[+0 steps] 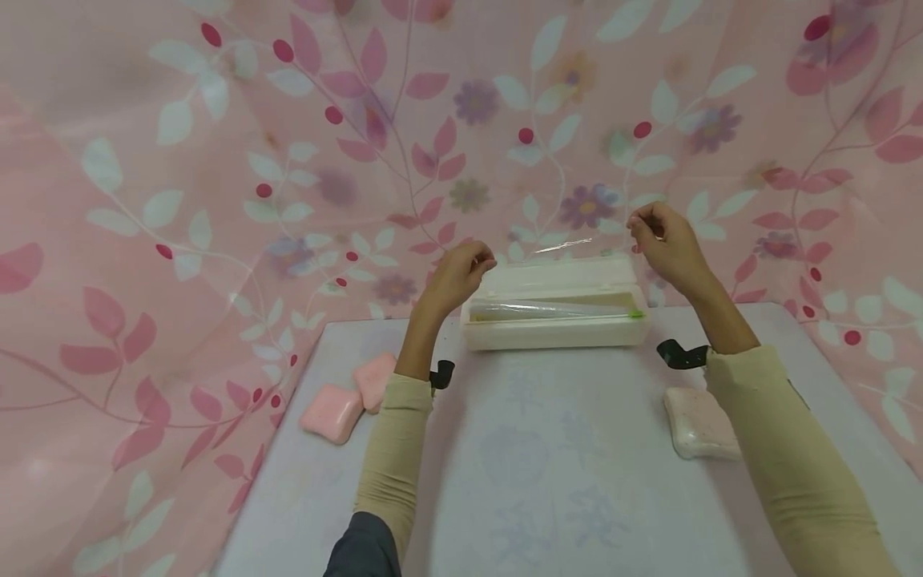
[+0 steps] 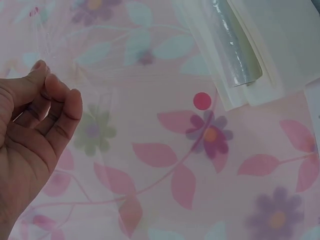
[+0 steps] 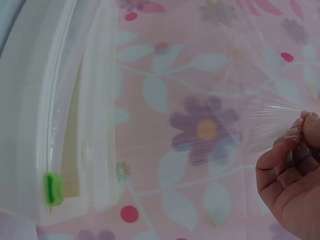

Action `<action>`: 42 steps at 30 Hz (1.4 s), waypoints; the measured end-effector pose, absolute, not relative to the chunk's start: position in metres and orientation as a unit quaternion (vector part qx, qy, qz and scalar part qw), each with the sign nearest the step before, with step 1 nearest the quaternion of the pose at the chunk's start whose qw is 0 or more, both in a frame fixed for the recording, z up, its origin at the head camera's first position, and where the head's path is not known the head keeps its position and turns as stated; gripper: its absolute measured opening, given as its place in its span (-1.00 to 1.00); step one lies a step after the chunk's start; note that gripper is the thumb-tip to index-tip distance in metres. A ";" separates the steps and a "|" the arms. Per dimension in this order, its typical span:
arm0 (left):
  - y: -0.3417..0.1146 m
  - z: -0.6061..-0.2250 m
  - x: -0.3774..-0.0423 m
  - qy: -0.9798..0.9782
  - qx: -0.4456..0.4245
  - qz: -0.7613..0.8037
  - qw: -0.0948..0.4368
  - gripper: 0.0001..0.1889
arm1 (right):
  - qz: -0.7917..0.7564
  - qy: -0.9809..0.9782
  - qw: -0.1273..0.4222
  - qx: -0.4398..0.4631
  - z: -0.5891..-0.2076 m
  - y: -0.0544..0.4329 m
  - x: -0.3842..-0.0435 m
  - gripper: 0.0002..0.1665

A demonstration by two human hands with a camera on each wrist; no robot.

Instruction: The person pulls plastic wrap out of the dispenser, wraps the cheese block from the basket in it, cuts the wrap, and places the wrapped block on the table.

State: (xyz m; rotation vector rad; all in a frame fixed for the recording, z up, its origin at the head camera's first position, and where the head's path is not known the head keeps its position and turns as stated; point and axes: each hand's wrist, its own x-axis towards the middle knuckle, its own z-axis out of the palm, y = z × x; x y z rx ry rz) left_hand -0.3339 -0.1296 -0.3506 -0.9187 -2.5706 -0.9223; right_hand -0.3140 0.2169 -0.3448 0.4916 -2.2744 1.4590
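Clear film (image 3: 275, 120) strung out wide, open white box (image 1: 555, 336) with a roll (image 1: 530, 309) inside. Left hand (image 1: 457, 276) pinches one side, right hand (image 1: 671, 247) the other, so film and box sit between them. Tiny green slider (image 1: 636, 313) on the box.

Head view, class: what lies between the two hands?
Clear film: a glint in the head view, creases fanning from the right hand in the right wrist view.

The near edge of the desk (image 1: 541, 425) is cut off. Toward its right edge, a sleeve (image 1: 793, 457) hides part of a pale block (image 1: 695, 425). The clear film (image 3: 274, 119) between the fingers (image 3: 273, 159) is too faint to trace.
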 end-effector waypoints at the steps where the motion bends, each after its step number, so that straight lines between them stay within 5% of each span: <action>1: -0.129 -0.350 -0.333 -0.885 -0.316 -0.318 0.130 -0.92 | 0.526 -0.809 0.195 0.178 -0.344 0.217 -0.314 -0.73; 23: -0.108 -0.375 -0.344 -0.913 -0.268 -0.295 0.081 -0.89 | 0.666 -0.733 0.098 0.096 -0.381 0.212 -0.336 -0.75; 28: -0.113 -0.368 -0.342 -0.911 -0.259 -0.302 0.106 -0.90 | 0.686 -0.707 0.126 0.119 -0.365 0.206 -0.331 -0.93; 42: -0.122 -0.318 -0.317 -0.889 -0.294 -0.287 0.201 -0.88 | 0.698 -0.650 0.214 0.212 -0.311 0.199 -0.307 -0.81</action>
